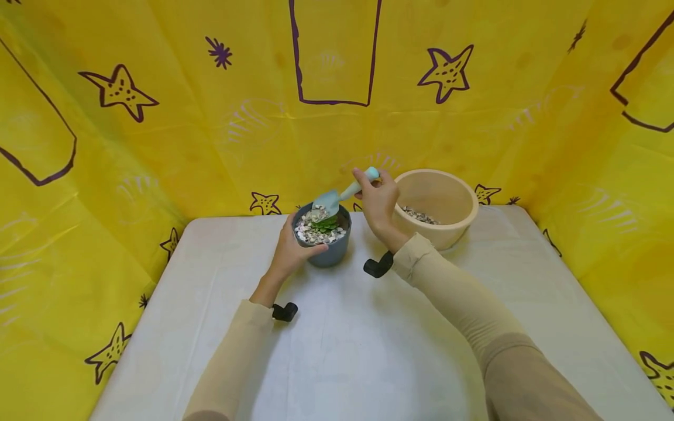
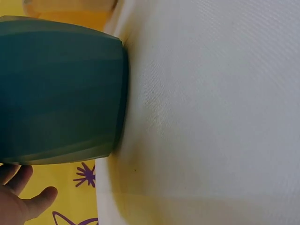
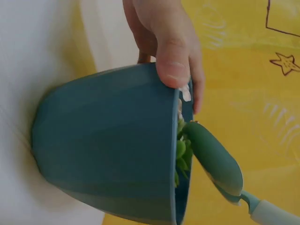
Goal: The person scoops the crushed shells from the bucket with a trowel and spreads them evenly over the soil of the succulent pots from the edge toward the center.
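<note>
A blue-grey plant pot (image 1: pixel 329 255) stands near the table's far edge, holding pale gravel (image 1: pixel 310 235) and a small green succulent (image 1: pixel 327 223). My left hand (image 1: pixel 291 248) grips the pot's left side, its thumb at the rim in the right wrist view. My right hand (image 1: pixel 380 202) holds a small light-blue trowel (image 1: pixel 326 202) by its pale handle. The trowel's blade (image 3: pixel 215 159) is tilted down over the pot's mouth, close to the succulent's leaves. Some gravel lies on the blade. Part of the plant is hidden behind the rim in the right wrist view.
Right of the pot, a wide beige tub (image 1: pixel 437 234) holds grey-white gravel (image 1: pixel 419 216) at its bottom, close to my right wrist. A white cloth covers the table (image 1: pixel 337 351). Yellow patterned sheets (image 1: pixel 337 140) hang at the back and both sides.
</note>
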A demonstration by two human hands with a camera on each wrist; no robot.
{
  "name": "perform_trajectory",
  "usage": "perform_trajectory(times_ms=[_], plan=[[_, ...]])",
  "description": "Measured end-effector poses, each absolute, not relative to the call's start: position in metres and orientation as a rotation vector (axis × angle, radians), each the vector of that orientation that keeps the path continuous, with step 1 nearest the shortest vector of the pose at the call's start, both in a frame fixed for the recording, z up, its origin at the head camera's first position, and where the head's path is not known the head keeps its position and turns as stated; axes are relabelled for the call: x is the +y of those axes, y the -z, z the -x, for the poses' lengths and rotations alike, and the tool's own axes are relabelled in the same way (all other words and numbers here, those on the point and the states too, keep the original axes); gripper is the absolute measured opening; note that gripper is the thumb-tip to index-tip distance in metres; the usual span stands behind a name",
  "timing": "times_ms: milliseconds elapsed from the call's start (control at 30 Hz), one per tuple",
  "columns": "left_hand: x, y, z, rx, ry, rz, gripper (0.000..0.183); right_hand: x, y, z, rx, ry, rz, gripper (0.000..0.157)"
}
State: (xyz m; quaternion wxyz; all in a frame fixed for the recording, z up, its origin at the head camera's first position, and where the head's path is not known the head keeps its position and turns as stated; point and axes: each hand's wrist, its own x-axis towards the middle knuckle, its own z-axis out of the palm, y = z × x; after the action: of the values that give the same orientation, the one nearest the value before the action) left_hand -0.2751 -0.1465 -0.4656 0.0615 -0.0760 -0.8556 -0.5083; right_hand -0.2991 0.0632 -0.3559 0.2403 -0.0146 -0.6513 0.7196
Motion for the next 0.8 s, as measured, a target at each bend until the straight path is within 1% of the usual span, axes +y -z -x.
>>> perform_trajectory(times_ms=[133, 267, 500, 700, 800], plan=[[-0.146, 0.463, 0.274, -2.606, 1.515, 0.208, 0.117, 0.057, 0.360, 0.300, -1.798, -1.949, 0.033, 0.033], [-0.148, 0.461, 0.274, -2.619, 1.550, 0.242, 0.115, 0.056, 0.363, 0.302, -1.786, -1.935, 0.054, 0.033], [-0.156, 0.462, 0.279, -2.693, 1.622, 0.274, 0.122, 0.061, 0.359, 0.303, -1.761, -1.907, 0.085, 0.032], [-0.156, 0.464, 0.280, -2.681, 1.641, 0.258, 0.122, 0.060, 0.360, 0.301, -1.736, -1.895, 0.078, 0.028], [-0.154, 0.464, 0.280, -2.647, 1.639, 0.266, 0.122, 0.054, 0.362, 0.297, -1.751, -1.887, 0.027, 0.028]])
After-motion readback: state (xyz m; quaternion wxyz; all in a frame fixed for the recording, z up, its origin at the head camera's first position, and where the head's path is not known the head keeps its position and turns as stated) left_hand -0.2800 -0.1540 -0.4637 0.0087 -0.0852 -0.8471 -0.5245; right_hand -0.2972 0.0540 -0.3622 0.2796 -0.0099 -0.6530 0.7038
